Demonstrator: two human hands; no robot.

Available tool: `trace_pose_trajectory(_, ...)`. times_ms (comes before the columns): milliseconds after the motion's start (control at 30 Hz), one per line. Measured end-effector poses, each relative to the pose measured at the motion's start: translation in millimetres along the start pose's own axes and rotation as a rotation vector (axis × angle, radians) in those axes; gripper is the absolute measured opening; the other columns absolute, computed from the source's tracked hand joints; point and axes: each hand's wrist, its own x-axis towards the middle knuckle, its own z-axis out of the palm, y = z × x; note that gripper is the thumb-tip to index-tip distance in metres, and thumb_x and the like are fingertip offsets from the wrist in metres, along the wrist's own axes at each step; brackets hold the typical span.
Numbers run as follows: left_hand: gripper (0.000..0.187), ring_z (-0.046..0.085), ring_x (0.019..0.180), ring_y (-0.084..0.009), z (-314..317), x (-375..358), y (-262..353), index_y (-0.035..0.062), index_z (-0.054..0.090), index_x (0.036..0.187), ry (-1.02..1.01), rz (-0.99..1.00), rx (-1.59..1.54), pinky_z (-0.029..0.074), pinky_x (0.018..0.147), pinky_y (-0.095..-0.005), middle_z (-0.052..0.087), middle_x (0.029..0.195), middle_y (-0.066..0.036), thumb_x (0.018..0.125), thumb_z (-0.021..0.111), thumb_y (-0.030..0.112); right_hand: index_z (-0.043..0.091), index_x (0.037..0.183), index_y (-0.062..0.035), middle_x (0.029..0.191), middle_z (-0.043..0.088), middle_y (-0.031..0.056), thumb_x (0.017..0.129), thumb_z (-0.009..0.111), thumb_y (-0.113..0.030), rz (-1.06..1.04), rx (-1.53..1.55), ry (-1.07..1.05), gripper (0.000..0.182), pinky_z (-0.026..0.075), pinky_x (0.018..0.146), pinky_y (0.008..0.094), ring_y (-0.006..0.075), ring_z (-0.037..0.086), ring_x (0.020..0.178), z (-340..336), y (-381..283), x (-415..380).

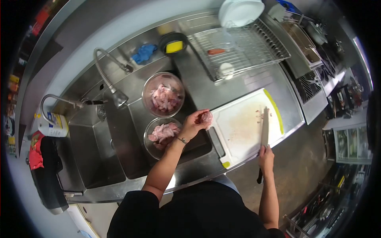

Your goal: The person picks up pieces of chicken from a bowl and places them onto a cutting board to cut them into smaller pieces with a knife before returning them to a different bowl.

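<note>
My left hand (pixel 195 123) holds a piece of raw meat (pixel 206 116) by the left edge of the white cutting board (pixel 242 137). In my right hand (pixel 266 158) is a large knife (pixel 265 129), its blade over the board's right part and pointing away from me. Small meat scraps (pixel 260 116) lie near the blade. Left of my left hand, a metal bowl (pixel 146 89) holds pieces of raw meat (pixel 164 97). A second bowl (pixel 147 148), nearer to me and partly behind my left forearm, holds more meat (pixel 163 132).
Both bowls are at the sink (pixel 95 154), beneath a spray faucet (pixel 119 97). Behind the board stands a wire dish rack (pixel 254 47). A blue cloth (pixel 144 53) and a black container with a yellow sponge (pixel 174 47) sit at the back edge. A jug (pixel 54 126) stands far left.
</note>
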Motion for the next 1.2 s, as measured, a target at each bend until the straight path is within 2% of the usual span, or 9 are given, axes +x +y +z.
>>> trace_pose_trajectory(167, 0.026, 0.055, 0.065, -0.0071, 94, 22, 23, 0.0078, 0.051, 0.105, 0.109, -0.224, -0.097, 0.039, 0.055, -0.0221, 0.056, 0.079, 0.002, 0.085, 0.067, 0.010, 0.056, 0.091, 0.0060, 0.081, 0.061, 0.0284, 0.093, 0.050, -0.025, 0.001, 0.084, -0.048, 0.032, 0.046, 0.067, 0.0497, 0.0460, 0.059, 0.080, -6, 4, 4)
trace_pose_trajectory(267, 0.024, 0.054, 0.060, -0.0077, 116, 52, -23, 0.0085, 0.051, 0.106, 0.176, -0.225, -0.310, 0.039, 0.053, -0.0229, 0.056, 0.078, 0.001, 0.087, 0.064, 0.013, 0.054, 0.090, 0.0075, 0.082, 0.061, 0.0287, 0.093, 0.051, -0.026, -0.020, 0.171, -0.116, 0.034, 0.046, 0.068, 0.0498, 0.0460, 0.059, 0.081, -10, 13, 9)
trace_pose_trajectory(433, 0.044, 0.061, 0.078, -0.0147, 136, 53, -37, 0.0059, 0.037, 0.128, 0.183, -0.294, -0.041, 0.055, 0.071, -0.0323, 0.056, 0.104, -0.007, 0.090, 0.059, 0.010, 0.054, 0.098, 0.0061, 0.084, 0.062, 0.0280, 0.092, 0.052, -0.026, -0.035, 0.289, -0.297, 0.033, 0.047, 0.070, 0.0504, 0.0458, 0.060, 0.083, -18, 28, 19)
trace_pose_trajectory(600, 0.056, 0.060, 0.087, -0.0176, 142, 42, -33, 0.0106, 0.033, 0.138, 0.241, -0.311, -0.007, 0.055, 0.077, -0.0351, 0.054, 0.111, -0.010, 0.088, 0.058, 0.003, 0.053, 0.094, 0.0039, 0.084, 0.062, 0.0268, 0.092, 0.052, -0.026, -0.169, 0.363, -0.454, 0.030, 0.048, 0.071, 0.0481, 0.0451, 0.060, 0.083, -32, 39, 39)
trace_pose_trajectory(800, 0.045, 0.061, 0.088, -0.0173, 142, 36, -21, 0.0056, 0.048, 0.124, 0.297, -0.332, 0.251, 0.053, 0.073, -0.0308, 0.058, 0.103, -0.007, 0.083, 0.067, 0.010, 0.053, 0.096, 0.0026, 0.087, 0.063, 0.0258, 0.092, 0.052, -0.026, -0.324, 0.343, -0.628, 0.028, 0.048, 0.074, 0.0491, 0.0447, 0.060, 0.085, -35, 51, 59)
trace_pose_trajectory(867, 0.039, 0.062, 0.078, -0.0111, 138, 34, -30, 0.0042, 0.056, 0.111, 0.418, -0.060, 0.794, 0.052, 0.064, -0.0272, 0.063, 0.088, -0.007, 0.079, 0.073, 0.020, 0.053, 0.096, 0.0020, 0.086, 0.064, 0.0255, 0.092, 0.051, -0.025, -0.359, 0.330, -0.655, 0.028, 0.048, 0.073, 0.0498, 0.0449, 0.060, 0.084, -39, 54, 63)
trace_pose_trajectory(967, 0.037, 0.060, 0.069, -0.0086, 146, 27, -16, 0.0029, 0.057, 0.105, 0.473, -0.106, 0.970, 0.049, 0.058, -0.0264, 0.062, 0.076, -0.006, 0.079, 0.072, 0.025, 0.053, 0.094, 0.0008, 0.082, 0.064, 0.0251, 0.092, 0.051, -0.025, -0.376, 0.244, -0.579, 0.026, 0.047, 0.070, 0.0519, 0.0453, 0.060, 0.080, -50, 53, 68)
trace_pose_trajectory(1067, 0.034, 0.057, 0.062, -0.0091, 169, 19, 14, 0.0018, 0.056, 0.105, 0.534, -0.350, 0.791, 0.048, 0.054, -0.0263, 0.060, 0.073, -0.003, 0.081, 0.070, 0.022, 0.052, 0.091, -0.0002, 0.078, 0.063, 0.0248, 0.092, 0.051, -0.024, -0.320, 0.228, -0.490, 0.024, 0.046, 0.068, 0.0536, 0.0452, 0.060, 0.076, -67, 44, 71)
trace_pose_trajectory(1200, 0.025, 0.054, 0.060, -0.0101, 132, 8, -31, 0.0032, 0.054, 0.105, 0.410, -0.209, 0.329, 0.046, 0.052, -0.0269, 0.057, 0.075, 0.001, 0.085, 0.063, 0.013, 0.052, 0.091, -0.0015, 0.075, 0.062, 0.0256, 0.092, 0.050, -0.025, -0.460, 0.187, -0.575, 0.023, 0.048, 0.067, 0.0528, 0.0455, 0.060, 0.075, -62, 42, 64)
